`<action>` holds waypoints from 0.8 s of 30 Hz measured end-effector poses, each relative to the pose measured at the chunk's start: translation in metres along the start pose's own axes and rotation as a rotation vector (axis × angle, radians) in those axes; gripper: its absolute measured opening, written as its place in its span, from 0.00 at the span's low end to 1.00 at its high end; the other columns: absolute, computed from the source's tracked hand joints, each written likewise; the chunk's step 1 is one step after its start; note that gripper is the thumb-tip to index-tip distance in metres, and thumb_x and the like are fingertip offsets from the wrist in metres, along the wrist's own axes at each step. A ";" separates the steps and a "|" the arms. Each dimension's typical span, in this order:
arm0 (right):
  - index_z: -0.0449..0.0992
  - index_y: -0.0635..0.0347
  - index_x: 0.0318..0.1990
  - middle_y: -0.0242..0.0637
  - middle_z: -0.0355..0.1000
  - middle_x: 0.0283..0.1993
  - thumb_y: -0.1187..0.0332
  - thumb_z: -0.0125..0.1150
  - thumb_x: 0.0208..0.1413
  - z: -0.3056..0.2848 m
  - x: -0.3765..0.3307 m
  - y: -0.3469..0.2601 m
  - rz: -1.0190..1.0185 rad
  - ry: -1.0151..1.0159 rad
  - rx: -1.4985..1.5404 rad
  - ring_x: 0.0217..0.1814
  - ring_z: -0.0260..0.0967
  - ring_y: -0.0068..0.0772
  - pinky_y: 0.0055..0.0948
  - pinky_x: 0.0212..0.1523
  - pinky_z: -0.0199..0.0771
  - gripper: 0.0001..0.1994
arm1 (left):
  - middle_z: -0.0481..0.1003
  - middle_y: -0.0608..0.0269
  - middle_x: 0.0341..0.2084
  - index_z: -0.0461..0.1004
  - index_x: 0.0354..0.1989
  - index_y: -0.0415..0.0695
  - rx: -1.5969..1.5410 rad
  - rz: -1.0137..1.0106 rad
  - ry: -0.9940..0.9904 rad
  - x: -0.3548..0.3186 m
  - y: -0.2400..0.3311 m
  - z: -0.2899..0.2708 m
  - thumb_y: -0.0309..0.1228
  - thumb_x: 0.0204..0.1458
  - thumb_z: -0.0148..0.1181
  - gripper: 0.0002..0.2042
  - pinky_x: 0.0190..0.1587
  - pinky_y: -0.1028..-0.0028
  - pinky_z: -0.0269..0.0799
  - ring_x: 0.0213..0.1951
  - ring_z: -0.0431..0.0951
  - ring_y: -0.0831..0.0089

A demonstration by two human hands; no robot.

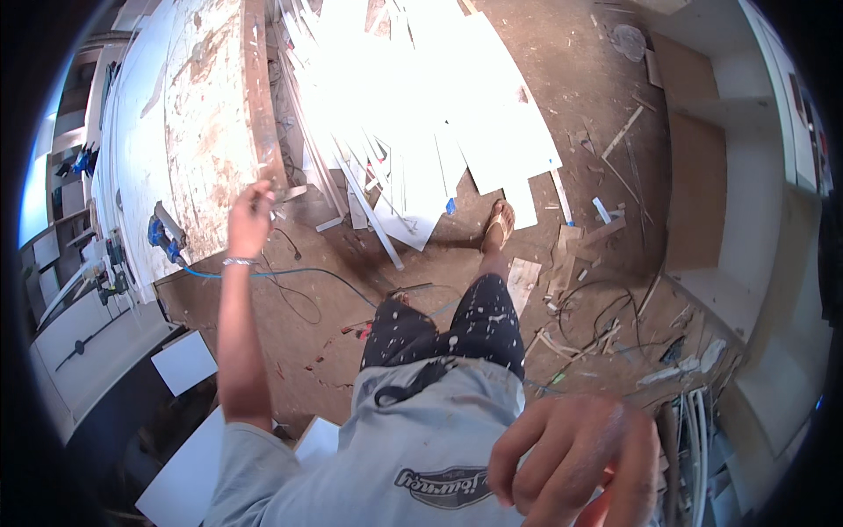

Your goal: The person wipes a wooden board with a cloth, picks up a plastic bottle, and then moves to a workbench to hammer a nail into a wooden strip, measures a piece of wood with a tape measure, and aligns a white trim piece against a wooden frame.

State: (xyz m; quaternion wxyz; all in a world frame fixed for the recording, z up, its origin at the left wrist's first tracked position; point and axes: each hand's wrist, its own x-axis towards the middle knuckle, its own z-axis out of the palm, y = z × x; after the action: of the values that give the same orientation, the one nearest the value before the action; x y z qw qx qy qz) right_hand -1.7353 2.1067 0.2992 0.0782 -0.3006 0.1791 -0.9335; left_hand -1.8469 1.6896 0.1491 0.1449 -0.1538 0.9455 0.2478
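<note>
My left hand (250,220) reaches forward to the near right corner of a worn, stained workbench (206,114). Its fingers are closed together around something small and dark that I cannot make out. A blue-and-grey power tool (165,235) lies on the bench left of this hand, with a blue hose (281,274) running from it. My right hand (575,457) is close up at the lower right, in front of my grey shirt (421,422). The fingers there curl downward, and whatever lies inside them is hidden.
Large white sheets (421,105) and long thin strips (369,206) lie on the floor ahead. An open cabinet carcass (702,167) stands at the right. Wood scraps and a black cable (601,303) are scattered nearby. White panels (184,362) rest at the lower left.
</note>
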 end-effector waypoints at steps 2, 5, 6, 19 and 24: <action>0.81 0.52 0.51 0.42 0.77 0.38 0.69 0.51 0.67 -0.027 0.013 -0.005 -0.049 0.117 0.090 0.20 0.65 0.28 0.29 0.28 0.64 0.13 | 0.75 0.48 0.53 0.74 0.54 0.39 0.133 0.055 0.162 0.063 -0.023 -0.001 0.39 0.61 0.58 0.19 0.60 0.65 0.67 0.57 0.74 0.59; 0.82 0.52 0.49 0.41 0.76 0.34 0.69 0.52 0.66 -0.058 0.021 -0.005 0.012 0.187 0.318 0.20 0.63 0.28 0.31 0.25 0.59 0.12 | 0.69 0.40 0.58 0.64 0.63 0.37 0.322 -0.096 0.297 0.134 -0.101 -0.005 0.47 0.59 0.56 0.30 0.64 0.61 0.61 0.63 0.68 0.52; 0.83 0.53 0.48 0.40 0.75 0.33 0.69 0.52 0.66 -0.066 0.028 -0.002 0.021 0.183 0.385 0.19 0.62 0.28 0.31 0.24 0.58 0.12 | 0.65 0.38 0.61 0.60 0.65 0.36 0.259 -0.214 0.281 0.149 -0.114 -0.004 0.50 0.58 0.55 0.34 0.66 0.60 0.59 0.65 0.65 0.51; 0.76 0.65 0.38 0.44 0.74 0.34 0.74 0.64 0.54 -0.135 0.138 0.052 0.618 -0.146 -0.121 0.28 0.70 0.39 0.36 0.34 0.72 0.06 | 0.52 0.36 0.68 0.52 0.70 0.38 0.526 -0.280 0.600 0.145 -0.074 0.065 0.52 0.52 0.58 0.42 0.68 0.45 0.45 0.70 0.51 0.46; 0.72 0.60 0.29 0.34 0.67 0.26 0.73 0.68 0.48 -0.144 0.180 0.085 0.708 -0.340 -1.296 0.28 0.69 0.37 0.34 0.32 0.70 0.08 | 0.52 0.34 0.68 0.54 0.69 0.35 0.493 -0.251 0.620 0.149 -0.056 0.053 0.48 0.52 0.60 0.41 0.67 0.46 0.48 0.69 0.53 0.45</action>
State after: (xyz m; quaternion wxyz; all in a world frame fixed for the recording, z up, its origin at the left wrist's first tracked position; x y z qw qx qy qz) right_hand -1.9621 2.0236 0.2539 0.2073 -0.3507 0.7634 -0.5013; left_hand -1.9522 1.6372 0.0291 -0.0849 -0.2957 0.9494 -0.0639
